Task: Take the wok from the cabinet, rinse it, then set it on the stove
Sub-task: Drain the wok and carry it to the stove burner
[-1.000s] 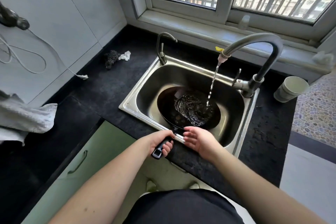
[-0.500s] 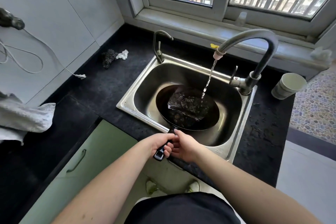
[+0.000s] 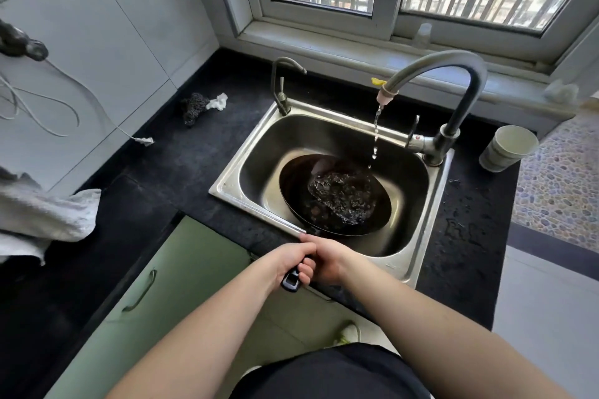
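Note:
The black wok (image 3: 298,191) lies inside the steel sink (image 3: 418,236) with water pooled in its bowl. Its black handle (image 3: 290,282) sticks out over the sink's near rim. My left hand (image 3: 291,261) grips that handle. My right hand (image 3: 327,261) is wrapped on the handle beside the left, the two hands touching. The tall faucet (image 3: 466,87) lets a thin, broken stream of water fall toward the wok. No stove shows in this view.
A smaller tap (image 3: 281,87) stands at the sink's back left corner. A paper cup (image 3: 507,147) sits on the black counter (image 3: 181,165) right of the faucet. A dark scrubber (image 3: 194,107), a white cable and a grey cloth (image 3: 42,217) lie left. Green cabinet doors (image 3: 181,272) are below.
My right hand moved left from the sink rim and closed on the wok handle next to my left hand. The water stream has thinned to a trickle.

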`<move>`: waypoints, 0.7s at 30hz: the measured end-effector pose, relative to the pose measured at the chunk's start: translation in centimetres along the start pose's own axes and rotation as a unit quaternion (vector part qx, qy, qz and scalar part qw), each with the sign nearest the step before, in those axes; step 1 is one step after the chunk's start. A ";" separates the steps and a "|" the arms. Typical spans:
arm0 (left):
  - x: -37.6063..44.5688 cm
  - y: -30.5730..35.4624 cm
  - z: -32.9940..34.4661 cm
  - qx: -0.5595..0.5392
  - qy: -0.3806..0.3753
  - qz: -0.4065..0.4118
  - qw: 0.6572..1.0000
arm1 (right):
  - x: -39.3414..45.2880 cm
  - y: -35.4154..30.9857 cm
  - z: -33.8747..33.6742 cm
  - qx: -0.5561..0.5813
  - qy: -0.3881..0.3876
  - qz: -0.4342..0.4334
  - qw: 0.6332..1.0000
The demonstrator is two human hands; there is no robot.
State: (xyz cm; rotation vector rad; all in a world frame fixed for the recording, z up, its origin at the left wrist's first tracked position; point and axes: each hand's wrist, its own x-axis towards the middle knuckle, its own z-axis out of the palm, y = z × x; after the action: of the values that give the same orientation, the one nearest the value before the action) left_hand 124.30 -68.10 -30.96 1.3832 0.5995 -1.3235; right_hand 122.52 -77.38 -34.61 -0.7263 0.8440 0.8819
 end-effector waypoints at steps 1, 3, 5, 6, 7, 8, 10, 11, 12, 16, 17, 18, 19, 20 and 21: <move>-0.1 -0.3 0.0 0.000 -0.002 0.008 1.000 | 0.1 0.2 -0.1 -0.002 0.005 -0.003 1.000; -0.2 -1.0 -0.1 -0.013 -0.011 0.022 1.000 | 0.1 0.6 0.0 0.009 0.008 -0.018 1.000; -0.4 -1.7 -0.5 -0.038 -0.024 0.020 0.999 | 0.2 1.1 0.3 -0.001 0.019 -0.031 0.999; -0.4 -2.1 -0.8 -0.044 -0.027 0.020 0.998 | 0.1 1.4 0.6 -0.005 0.025 -0.038 0.999; -0.5 -2.4 -1.0 -0.046 -0.027 0.023 0.998 | 0.3 1.8 0.8 -0.003 0.033 -0.047 0.998; -0.5 -2.8 -1.1 -0.046 -0.027 0.028 0.998 | 0.3 2.1 1.0 0.005 0.038 -0.055 0.998; -0.5 -3.3 -1.4 -0.043 -0.028 0.041 0.998 | 0.5 2.7 1.2 0.017 0.054 -0.074 0.996; -0.5 -3.6 -1.5 -0.044 -0.029 0.046 0.998 | 0.6 2.9 1.2 0.015 0.065 -0.084 0.994; -0.4 -3.8 -1.6 -0.047 -0.033 0.051 0.997 | 0.5 3.1 1.3 0.009 0.077 -0.088 0.993; -0.5 -3.9 -2.5 -0.070 -0.068 0.034 0.995 | -0.1 3.2 2.1 -0.003 0.098 -0.089 0.991; -0.5 -3.9 -2.8 -0.071 -0.080 0.022 0.994 | -0.2 3.2 2.3 0.004 0.099 -0.090 0.991; -0.7 -3.7 -3.1 -0.069 -0.093 0.011 0.993 | -0.3 3.2 2.6 0.011 0.102 -0.090 0.991; -0.9 -3.6 -3.3 -0.065 -0.104 0.000 0.992 | -0.3 3.2 2.7 0.015 0.107 -0.090 0.990; -1.0 -3.4 -3.5 -0.062 -0.113 -0.010 0.992 | -0.2 3.2 2.8 0.016 0.110 -0.089 0.990; -1.0 -3.4 -3.6 -0.061 -0.121 -0.020 0.991 | 0.0 3.2 2.8 0.016 0.111 -0.090 0.990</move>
State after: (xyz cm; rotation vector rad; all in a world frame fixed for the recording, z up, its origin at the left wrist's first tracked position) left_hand 122.39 -63.50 -31.88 1.0972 0.5370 -1.4363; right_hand 120.60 -73.63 -33.84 -0.8697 0.9711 0.6325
